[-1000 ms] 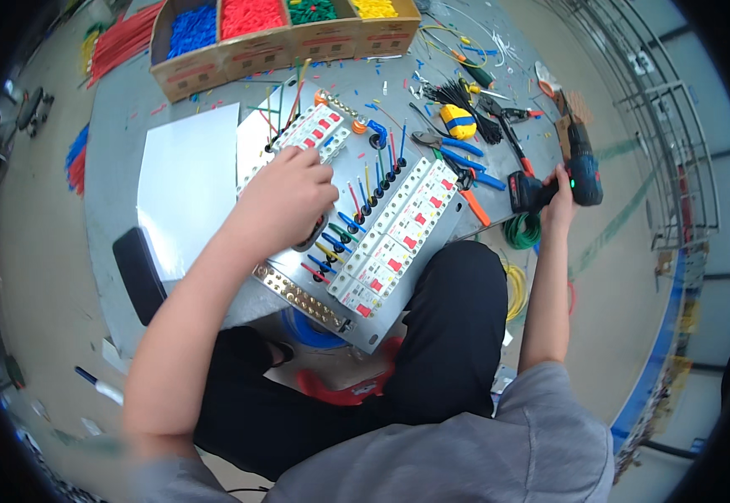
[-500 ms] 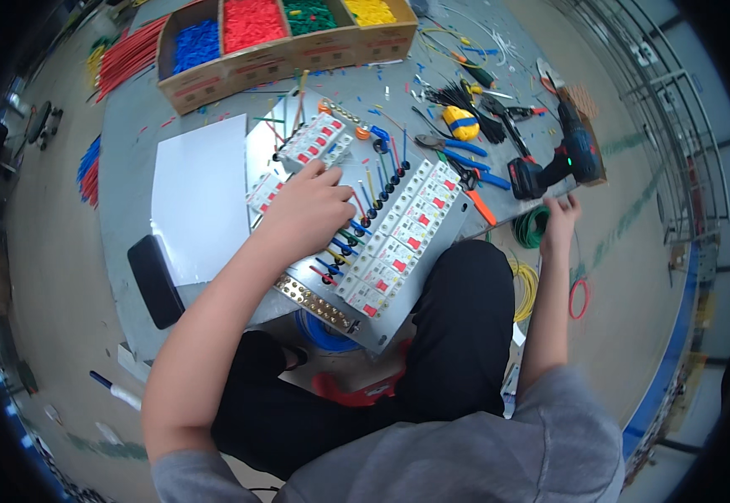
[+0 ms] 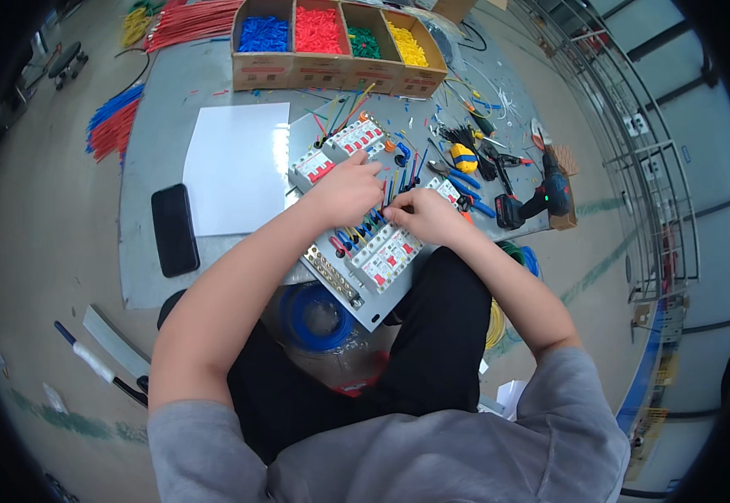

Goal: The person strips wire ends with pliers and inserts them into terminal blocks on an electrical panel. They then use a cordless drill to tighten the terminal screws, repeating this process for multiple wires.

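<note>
A metal mounting panel [image 3: 371,317] lies at a slant over the table's near edge, by my knees. It carries white circuit breakers with red switches: a long row [image 3: 386,260] at the right and shorter blocks [image 3: 356,137] at the upper left. Between them, short coloured wires [image 3: 350,239] stand up from black rings. My left hand [image 3: 352,193] reaches over the panel, its fingers curled in beside the wires; what they grip is hidden. From the right, my right hand [image 3: 428,218] meets it, thumb and forefinger pinched at a wire in the row. A brass terminal bar [image 3: 331,275] runs along the near left edge.
Behind stands a cardboard box [image 3: 323,74] of blue, red, green and yellow caps. White paper [image 3: 235,172] and a black phone [image 3: 174,230] lie left. Blue-handled pliers [image 3: 465,178] and a cordless drill [image 3: 541,197] lie right. A blue wire coil [image 3: 314,318] sits below.
My right hand has come in from beyond the table's right edge to the wires on the panel. My left hand stays over the panel, near the wires. The whole view has shifted.
</note>
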Available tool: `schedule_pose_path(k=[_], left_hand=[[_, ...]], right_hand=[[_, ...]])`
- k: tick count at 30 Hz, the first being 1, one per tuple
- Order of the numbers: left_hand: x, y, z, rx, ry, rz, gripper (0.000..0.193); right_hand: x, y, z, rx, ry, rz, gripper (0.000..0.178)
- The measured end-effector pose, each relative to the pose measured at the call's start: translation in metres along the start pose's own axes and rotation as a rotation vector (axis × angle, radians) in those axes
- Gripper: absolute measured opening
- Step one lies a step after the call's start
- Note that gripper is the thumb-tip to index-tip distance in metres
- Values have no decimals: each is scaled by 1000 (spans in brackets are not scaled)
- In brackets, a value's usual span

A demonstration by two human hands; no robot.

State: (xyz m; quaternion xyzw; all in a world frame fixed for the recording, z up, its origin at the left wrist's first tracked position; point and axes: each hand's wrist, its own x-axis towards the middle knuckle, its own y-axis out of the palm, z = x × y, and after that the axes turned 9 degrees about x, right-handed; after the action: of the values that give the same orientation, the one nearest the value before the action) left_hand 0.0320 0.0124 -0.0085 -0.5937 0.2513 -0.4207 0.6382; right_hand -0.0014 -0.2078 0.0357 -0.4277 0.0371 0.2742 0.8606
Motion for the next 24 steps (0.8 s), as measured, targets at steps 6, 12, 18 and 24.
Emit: schedule_pose_path(k=[6,12,18,24], left_hand=[[0,0,-5,-19,-49,15,10],[-2,3,-6,-82,-105,32,8],[-3,8,-6,-95,-125,51,6],[4,6,-8,-95,-128,74,6]], right_hand=[[29,8,5,-60,332,-30,49],[55,19,-16,-153,357,-67,57],[61,20,7,-219,413,-9,55],[65,17,7,-351,433,12,60]])
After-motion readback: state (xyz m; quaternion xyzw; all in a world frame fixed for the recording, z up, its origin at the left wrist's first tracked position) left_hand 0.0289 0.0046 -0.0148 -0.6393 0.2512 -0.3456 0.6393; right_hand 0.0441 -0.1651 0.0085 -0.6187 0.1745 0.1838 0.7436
